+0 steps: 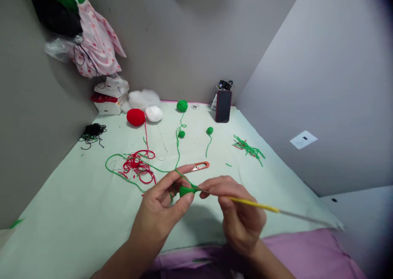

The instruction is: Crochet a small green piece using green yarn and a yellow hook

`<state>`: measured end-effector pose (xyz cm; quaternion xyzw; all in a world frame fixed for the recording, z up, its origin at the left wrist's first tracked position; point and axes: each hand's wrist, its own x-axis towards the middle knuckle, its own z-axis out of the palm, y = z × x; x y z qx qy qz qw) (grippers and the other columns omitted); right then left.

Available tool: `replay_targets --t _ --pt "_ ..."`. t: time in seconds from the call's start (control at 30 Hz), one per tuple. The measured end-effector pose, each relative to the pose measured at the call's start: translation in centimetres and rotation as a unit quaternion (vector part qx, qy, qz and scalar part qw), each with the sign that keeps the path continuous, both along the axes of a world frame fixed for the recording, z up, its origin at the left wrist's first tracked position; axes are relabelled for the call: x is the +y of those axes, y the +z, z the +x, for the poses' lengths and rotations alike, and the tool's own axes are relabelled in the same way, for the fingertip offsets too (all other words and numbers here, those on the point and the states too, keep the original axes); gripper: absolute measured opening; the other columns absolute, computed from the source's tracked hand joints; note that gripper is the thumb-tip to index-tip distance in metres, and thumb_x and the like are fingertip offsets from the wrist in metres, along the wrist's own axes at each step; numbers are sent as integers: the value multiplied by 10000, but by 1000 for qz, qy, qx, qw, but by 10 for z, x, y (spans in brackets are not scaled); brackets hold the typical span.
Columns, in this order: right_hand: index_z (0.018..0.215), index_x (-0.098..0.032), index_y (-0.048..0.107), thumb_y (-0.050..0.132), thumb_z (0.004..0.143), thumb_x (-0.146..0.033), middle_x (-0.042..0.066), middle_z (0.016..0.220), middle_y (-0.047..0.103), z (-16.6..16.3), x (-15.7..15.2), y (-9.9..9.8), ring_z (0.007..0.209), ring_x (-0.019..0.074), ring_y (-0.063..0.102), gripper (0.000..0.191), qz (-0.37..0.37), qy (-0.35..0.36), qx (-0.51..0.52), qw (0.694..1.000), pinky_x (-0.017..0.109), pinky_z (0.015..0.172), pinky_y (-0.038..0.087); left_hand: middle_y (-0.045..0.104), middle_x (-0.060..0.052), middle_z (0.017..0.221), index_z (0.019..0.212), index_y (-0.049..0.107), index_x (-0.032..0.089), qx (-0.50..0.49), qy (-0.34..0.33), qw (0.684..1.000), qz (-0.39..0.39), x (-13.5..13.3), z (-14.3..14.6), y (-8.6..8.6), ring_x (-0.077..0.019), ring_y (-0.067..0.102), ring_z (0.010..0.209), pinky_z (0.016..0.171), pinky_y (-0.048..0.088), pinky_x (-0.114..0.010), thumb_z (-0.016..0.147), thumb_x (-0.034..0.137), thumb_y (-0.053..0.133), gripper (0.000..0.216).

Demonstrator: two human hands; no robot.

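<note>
Between the thumb and fingers of my left hand (164,205) is a small green crochet piece (186,190). Green yarn (178,152) runs from a green yarn ball (182,106) at the back over my left index finger to the piece. My right hand (238,213) grips a crochet hook (254,204) with a yellow handle, its metal shaft end pointing off to the right. The hook's tip meets the edge of the green piece, though the exact stitch is too small to make out. Just beyond my left fingertips lies an orange-handled thread snipper (201,165).
Red yarn ball (135,117), white yarn ball (154,113) and white stuffing (143,99) sit at the back left, with tangled red yarn (138,166) nearer. Black yarn (93,133) lies far left. A phone (223,106) stands at the back; green scraps (248,149) lie right.
</note>
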<state>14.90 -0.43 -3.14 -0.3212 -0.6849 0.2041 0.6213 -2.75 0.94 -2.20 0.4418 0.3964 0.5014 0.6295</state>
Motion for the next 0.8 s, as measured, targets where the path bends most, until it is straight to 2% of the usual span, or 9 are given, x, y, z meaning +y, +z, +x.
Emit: replay_targets --t 0.13,0.2,0.3,0.47,0.6,0.7,0.8 --pt "1094 -250 775 578 1116 -255 35 979 793 -2 3 -1 786 145 746 198 -118 34 133 983 302 755 633 689 9 898 1223 857 337 -50 -26 997 -44 0 -1 4 -171 667 919 890 527 -262 858 262 848 373" --pt "1077 -254 780 593 1114 -281 27 981 793 -1 4 -2 774 136 746 193 -139 60 156 976 294 759 632 688 7 900 1218 860 334 -57 -28 997 -47 0 -1 5 -171 662 909 885 525 -268 855 264 851 370" --pt "1075 -255 783 596 1114 -284 24 971 798 1 3 0 794 141 747 193 -134 74 140 978 295 778 627 684 10 892 1232 855 337 -51 -32 997 -42 1 -1 6 -164 650 873 858 517 -270 864 260 843 376" --pt "1103 -251 773 569 1111 -224 48 960 810 3 0 8 855 186 756 205 -90 38 53 994 341 793 633 690 16 884 1195 866 341 -20 -21 999 -21 2 -1 6 -153 639 853 860 511 -265 872 236 825 343" --pt "1161 -229 748 529 1102 -163 81 970 824 3 -3 10 894 216 784 236 -9 7 -44 999 369 795 654 704 24 883 1040 886 341 14 4 1000 13 3 -2 4 -150 650 852 910 526 -268 860 178 816 254" --pt "1162 -212 737 556 1087 -162 111 997 831 3 -7 6 864 213 797 202 48 -34 -139 988 325 721 659 723 11 893 901 870 307 51 18 997 49 5 -3 3 -167 666 866 938 540 -285 841 169 815 160" --pt "1174 -200 732 608 1050 -129 138 1046 832 4 -8 0 849 209 795 189 107 -76 -198 971 287 673 653 738 -10 903 842 844 280 84 27 994 60 5 -2 2 -196 687 925 917 553 -290 832 171 805 116"
